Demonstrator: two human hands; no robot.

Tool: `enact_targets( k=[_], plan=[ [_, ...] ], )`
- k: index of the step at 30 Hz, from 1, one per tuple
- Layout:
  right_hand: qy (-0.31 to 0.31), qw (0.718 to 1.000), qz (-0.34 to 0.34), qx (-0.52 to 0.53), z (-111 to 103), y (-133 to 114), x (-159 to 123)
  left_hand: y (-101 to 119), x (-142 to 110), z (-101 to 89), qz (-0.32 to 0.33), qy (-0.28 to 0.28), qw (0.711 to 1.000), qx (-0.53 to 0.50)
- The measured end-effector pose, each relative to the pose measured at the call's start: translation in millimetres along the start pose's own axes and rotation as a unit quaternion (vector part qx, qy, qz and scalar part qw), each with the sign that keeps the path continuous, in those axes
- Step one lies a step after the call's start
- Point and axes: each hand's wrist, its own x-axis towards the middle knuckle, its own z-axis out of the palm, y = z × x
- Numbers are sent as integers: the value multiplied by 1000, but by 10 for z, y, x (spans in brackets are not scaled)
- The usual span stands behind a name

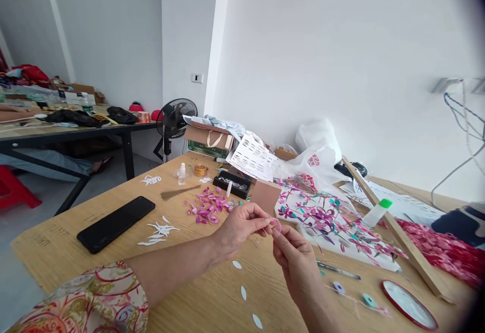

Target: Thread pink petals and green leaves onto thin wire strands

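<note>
Over the middle of the table my left hand point(240, 229) and my right hand point(297, 257) meet, thumbs and fingers pinched on a small pink petal point(277, 224). The petal looks curved, and the fingertips hide part of it. Below the hands lie three white leaf-shaped pieces point(243, 293) in a row. A heap of loose pink petals point(206, 206) sits just beyond my left hand. To its left are white cut strips point(161, 233). Past my right hand, pink and purple flower sprays point(333, 217) with teal parts rest on a white sheet.
A black phone point(115, 224) lies at left. On the right are a pen point(339, 270), thread spools point(369, 300), a red-rimmed disc point(409, 304), a wooden bar point(397, 232) and a green-capped bottle point(377, 213). A fan point(177, 117) stands behind. Another person's arm point(18, 114) shows far left.
</note>
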Motion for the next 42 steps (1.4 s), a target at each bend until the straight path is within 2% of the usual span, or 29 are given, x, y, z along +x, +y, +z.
enact_targets(
  k=[5,14,23,30,38,42],
  plan=[
    [11,1000,-3,17,26,53,-31,-64,6,22,-7,49,998,47],
    [96,995,-21,13,64,200,-59,-209,15,-6,1,63,993,104],
    [142,988,-50,-42,111,231,-65,-331,24,-48,-5,55,989,137],
    [148,989,-8,30,78,279,-59,-383,-3,-37,-3,58,988,141],
    [144,988,-12,62,31,254,-60,-369,-19,-21,1,43,985,167],
    [157,985,-20,71,27,239,-49,-420,3,-65,-4,5,987,162]
  ],
)
